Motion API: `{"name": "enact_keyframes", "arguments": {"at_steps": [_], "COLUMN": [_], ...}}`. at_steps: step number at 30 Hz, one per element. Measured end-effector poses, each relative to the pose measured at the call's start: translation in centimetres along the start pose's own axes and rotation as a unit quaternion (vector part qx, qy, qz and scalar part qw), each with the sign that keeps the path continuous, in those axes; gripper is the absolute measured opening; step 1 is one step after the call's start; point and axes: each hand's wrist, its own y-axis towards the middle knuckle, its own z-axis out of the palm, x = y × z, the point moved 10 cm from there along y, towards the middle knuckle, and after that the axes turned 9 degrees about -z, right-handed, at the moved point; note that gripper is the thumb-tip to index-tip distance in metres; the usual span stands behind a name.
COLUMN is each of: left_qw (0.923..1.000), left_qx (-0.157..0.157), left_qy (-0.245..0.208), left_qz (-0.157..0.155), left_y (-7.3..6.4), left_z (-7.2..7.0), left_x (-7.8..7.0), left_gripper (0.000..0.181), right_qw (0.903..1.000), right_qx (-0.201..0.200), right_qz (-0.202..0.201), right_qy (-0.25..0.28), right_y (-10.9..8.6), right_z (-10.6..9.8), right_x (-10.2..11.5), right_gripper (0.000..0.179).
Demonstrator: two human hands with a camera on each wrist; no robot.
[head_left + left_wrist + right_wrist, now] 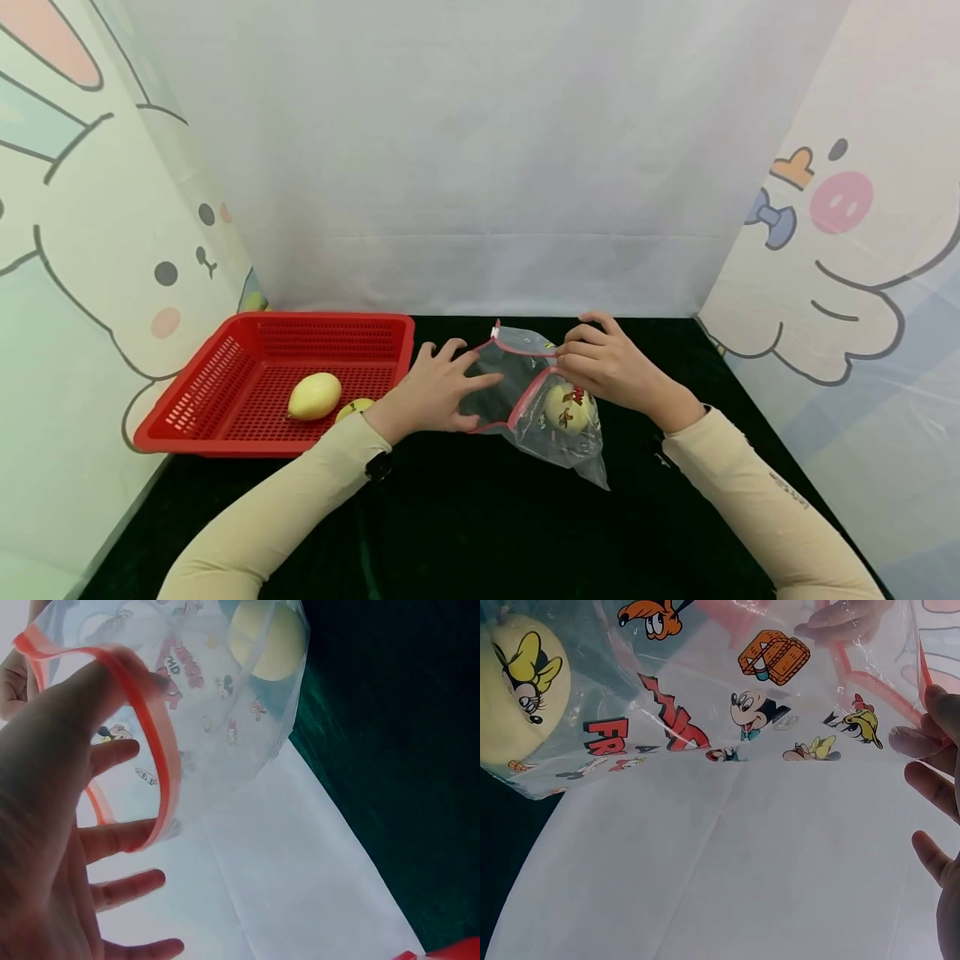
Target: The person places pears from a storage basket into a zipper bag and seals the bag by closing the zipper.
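One yellow fruit (567, 407) in a clear bag (542, 440); rim (528, 398) pinched in the right grip (618, 367); left grip (437, 388) loosely spread.

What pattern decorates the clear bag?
The bag has cartoon figures and lettering, clearest in the right wrist view.

Three yellow fruits (314, 396) (354, 407) (557, 407), one clear bag (542, 446), one red basket (217, 447), one green cloth (480, 525)
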Motion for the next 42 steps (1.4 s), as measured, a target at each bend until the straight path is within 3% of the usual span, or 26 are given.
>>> {"name": "enact_keyframes", "arguments": {"at_steps": [14,20,28,34,42], "left_qw": [0.9942,0.9925,0.9924,0.9945,0.9920], "left_qx": [-0.088,-0.105,-0.112,-0.078,-0.037], "left_qy": [-0.030,-0.033,-0.050,-0.050,-0.063], "left_qz": [0.054,0.053,0.011,-0.048,-0.103], "left_y": [-0.9,-1.9,-3.9,-5.6,-8.1], "left_z": [-2.1,-2.4,-3.0,-2.3,-0.7], "left_x": [0.0,1.0,3.9,6.9,10.1], "left_gripper": [0.055,0.058,0.064,0.069,0.073], "right_qw": [0.9999,0.9999,0.9998,0.9997,0.9999], "right_qx": [0.003,0.005,-0.010,-0.014,-0.010], "right_qz": [-0.007,-0.004,-0.009,-0.013,-0.011], "right_qy": [0.011,0.012,0.015,0.014,0.007], "right_y": [0.1,0.1,0.0,0.0,-0.1], "right_z": [0.4,0.5,0.4,0.5,0.5], "right_x": [0.0,0.0,0.0,0.0,0.0], "right_gripper": [0.021,0.030,0.030,0.030,0.030]}}
